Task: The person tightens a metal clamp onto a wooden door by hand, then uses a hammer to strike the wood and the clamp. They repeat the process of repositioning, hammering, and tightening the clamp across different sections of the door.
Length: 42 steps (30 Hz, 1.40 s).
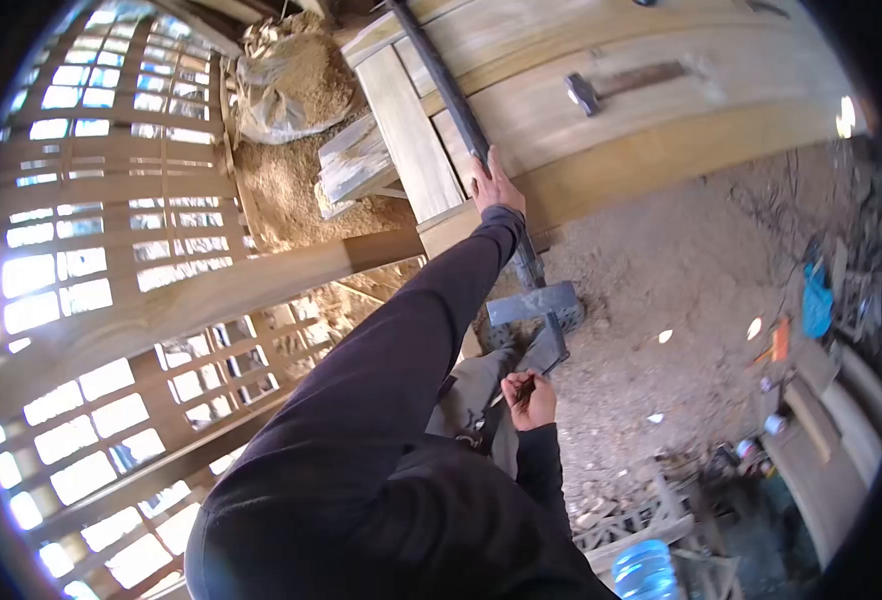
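Note:
A long dark metal bar clamp (443,80) lies across pale wooden boards (521,130) and runs past their near edge. My left hand (498,188) holds its bar close to that edge, the fingers partly around it. Beyond the edge, a grey metal block (534,303) sits across the bar's near end. Just below that end, my right hand (529,400) is closed, fingers curled around something small and dark that I cannot make out. On the boards to the right lies a hammer (583,94) with a wooden handle.
A slatted wooden wall (126,195) stands on the left, with a wooden rail (161,310) along it. Sawdust (286,195) and a plastic sack (269,105) lie behind. At right are a blue bag (816,300), an orange object (780,340) and a water bottle (645,572).

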### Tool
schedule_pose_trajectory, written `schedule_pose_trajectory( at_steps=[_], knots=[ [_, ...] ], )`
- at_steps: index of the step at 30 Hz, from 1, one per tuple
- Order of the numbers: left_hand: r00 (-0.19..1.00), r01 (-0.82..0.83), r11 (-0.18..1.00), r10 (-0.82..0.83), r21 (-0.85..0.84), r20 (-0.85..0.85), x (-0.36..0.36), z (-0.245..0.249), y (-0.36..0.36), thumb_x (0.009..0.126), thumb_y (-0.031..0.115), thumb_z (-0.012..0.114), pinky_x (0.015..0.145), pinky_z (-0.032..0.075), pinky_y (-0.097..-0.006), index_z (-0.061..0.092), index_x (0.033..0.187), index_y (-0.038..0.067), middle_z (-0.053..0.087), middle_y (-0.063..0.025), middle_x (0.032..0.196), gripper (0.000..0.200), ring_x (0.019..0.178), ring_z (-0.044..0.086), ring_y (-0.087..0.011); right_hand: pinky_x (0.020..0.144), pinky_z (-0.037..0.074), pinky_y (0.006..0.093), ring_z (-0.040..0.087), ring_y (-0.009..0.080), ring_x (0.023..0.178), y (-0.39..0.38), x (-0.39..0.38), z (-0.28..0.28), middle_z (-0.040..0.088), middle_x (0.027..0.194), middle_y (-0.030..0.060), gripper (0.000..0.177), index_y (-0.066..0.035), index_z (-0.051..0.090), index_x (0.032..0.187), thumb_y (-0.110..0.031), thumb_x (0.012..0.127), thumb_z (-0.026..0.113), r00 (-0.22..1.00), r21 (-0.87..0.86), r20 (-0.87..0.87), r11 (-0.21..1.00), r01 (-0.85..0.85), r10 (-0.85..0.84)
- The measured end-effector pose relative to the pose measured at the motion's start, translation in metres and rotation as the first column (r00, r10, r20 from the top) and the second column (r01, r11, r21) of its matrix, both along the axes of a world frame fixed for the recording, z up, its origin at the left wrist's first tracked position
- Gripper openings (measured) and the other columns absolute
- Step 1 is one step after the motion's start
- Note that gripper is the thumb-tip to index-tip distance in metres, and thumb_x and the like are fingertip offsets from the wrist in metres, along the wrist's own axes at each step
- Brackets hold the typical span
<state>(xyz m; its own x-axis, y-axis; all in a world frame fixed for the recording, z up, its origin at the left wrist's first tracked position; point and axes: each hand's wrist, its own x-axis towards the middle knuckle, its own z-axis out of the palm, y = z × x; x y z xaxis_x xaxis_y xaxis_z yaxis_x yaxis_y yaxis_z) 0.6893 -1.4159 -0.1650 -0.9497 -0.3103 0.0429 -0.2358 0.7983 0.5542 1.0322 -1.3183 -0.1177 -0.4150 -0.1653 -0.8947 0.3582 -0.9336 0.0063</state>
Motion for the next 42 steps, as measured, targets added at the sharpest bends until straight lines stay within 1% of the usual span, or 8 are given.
schedule_pose_trajectory(
  at_steps=[7, 15, 19, 21, 25, 26, 29, 42],
  knots=[
    [0.998, -0.014, 0.992, 0.020, 0.128, -0.051, 0.005, 0.011, -0.008, 0.085, 0.009, 0.052, 0.110, 0.023, -0.0513, 0.026, 0.146, 0.009, 0.020, -0.0282, 0.149, 0.066, 0.137, 0.027, -0.0401, 0.071, 0.057, 0.0370, 0.066, 0.0237, 0.072, -0.005, -0.011, 0.019, 0.063, 0.078, 0.0097, 0.007, -0.005, 0.054, 0.087, -0.001, 0.089, 0.049, 0.893, 0.370, 0.130, 0.815, -0.446, 0.430],
    [0.823, 0.141, 0.784, 0.247, 0.605, -0.511, 0.097, 0.050, -0.091, 0.097, 0.017, 0.048, 0.102, 0.039, -0.0370, 0.035, 0.138, -0.004, 0.052, -0.0241, 0.128, 0.048, 0.122, 0.049, -0.0278, 0.069, 0.050, 0.0355, 0.054, 0.0220, 0.066, 0.032, -0.023, -0.004, 0.052, 0.069, 0.0101, 0.012, -0.003, 0.051, 0.081, -0.006, 0.090, 0.045, 0.901, 0.025, 0.124, 0.907, -0.421, 0.415],
    [0.810, -0.327, 0.597, 0.577, 0.733, -0.109, 0.244, 0.031, -0.091, 0.095, 0.014, 0.047, 0.067, 0.044, -0.0243, 0.054, 0.103, 0.000, 0.055, -0.0035, 0.083, 0.017, 0.072, 0.050, -0.0108, 0.062, 0.048, 0.0356, 0.049, 0.0201, 0.060, 0.030, -0.027, -0.016, 0.047, 0.061, 0.0074, 0.022, -0.005, 0.047, 0.073, -0.011, 0.093, 0.042, 0.929, 0.002, 0.202, 0.949, -0.316, 0.309],
    [0.861, -0.323, 0.470, 0.506, 0.821, 0.049, 0.308, -0.050, -0.049, 0.094, 0.014, 0.050, 0.057, 0.039, -0.0228, 0.054, 0.103, 0.005, 0.050, 0.0008, 0.074, 0.013, 0.063, 0.044, -0.0076, 0.059, 0.047, 0.0351, 0.049, 0.0195, 0.059, 0.019, -0.024, -0.019, 0.047, 0.060, 0.0062, 0.023, -0.005, 0.049, 0.074, -0.013, 0.093, 0.041, 0.921, 0.115, 0.253, 0.936, -0.333, 0.297],
    [0.870, -0.487, -0.474, -0.196, 0.734, 0.452, 0.336, -0.098, 0.012, 0.092, 0.025, 0.054, 0.077, 0.048, -0.0322, 0.052, 0.120, 0.006, 0.064, -0.0082, 0.104, 0.035, 0.085, 0.061, -0.0204, 0.064, 0.050, 0.0305, 0.052, 0.0179, 0.059, 0.014, -0.018, -0.023, 0.042, 0.060, 0.0026, 0.023, -0.007, 0.049, 0.079, -0.017, 0.096, 0.038, 0.958, 0.061, 0.160, 0.966, -0.250, 0.238],
    [0.828, -0.560, -0.484, -0.308, 0.672, 0.469, 0.323, -0.107, 0.020, 0.092, 0.027, 0.053, 0.081, 0.048, -0.0354, 0.053, 0.122, 0.007, 0.063, -0.0091, 0.109, 0.036, 0.092, 0.060, -0.0217, 0.062, 0.049, 0.0307, 0.054, 0.0176, 0.061, 0.027, -0.020, -0.023, 0.046, 0.062, 0.0042, 0.025, -0.006, 0.049, 0.077, -0.020, 0.096, 0.042, 0.966, -0.394, 0.181, 0.914, -0.100, 0.184],
    [0.781, -0.597, -0.442, -0.511, 0.670, 0.359, 0.296, -0.074, 0.044, 0.089, 0.034, 0.055, 0.082, 0.046, -0.0378, 0.058, 0.118, 0.010, 0.063, -0.0059, 0.105, 0.038, 0.095, 0.058, -0.0197, 0.066, 0.055, 0.0364, 0.062, 0.0228, 0.069, 0.018, -0.038, 0.012, 0.056, 0.069, 0.0097, 0.022, -0.005, 0.051, 0.078, -0.020, 0.095, 0.047, 0.798, 0.007, 0.161, 0.807, -0.590, 0.581],
    [0.731, -0.674, -0.311, -0.410, 0.670, 0.545, 0.289, -0.064, 0.093, 0.088, 0.054, 0.061, 0.048, 0.034, -0.0271, 0.044, 0.070, 0.020, 0.037, 0.0056, 0.057, 0.042, 0.049, 0.036, -0.0099, 0.052, 0.048, 0.0419, 0.048, 0.0213, 0.051, 0.020, -0.048, 0.013, 0.040, 0.060, 0.0048, 0.015, -0.009, 0.041, 0.076, -0.008, 0.091, 0.042, 0.793, -0.005, 0.359, 0.851, -0.525, 0.491]
  ],
)
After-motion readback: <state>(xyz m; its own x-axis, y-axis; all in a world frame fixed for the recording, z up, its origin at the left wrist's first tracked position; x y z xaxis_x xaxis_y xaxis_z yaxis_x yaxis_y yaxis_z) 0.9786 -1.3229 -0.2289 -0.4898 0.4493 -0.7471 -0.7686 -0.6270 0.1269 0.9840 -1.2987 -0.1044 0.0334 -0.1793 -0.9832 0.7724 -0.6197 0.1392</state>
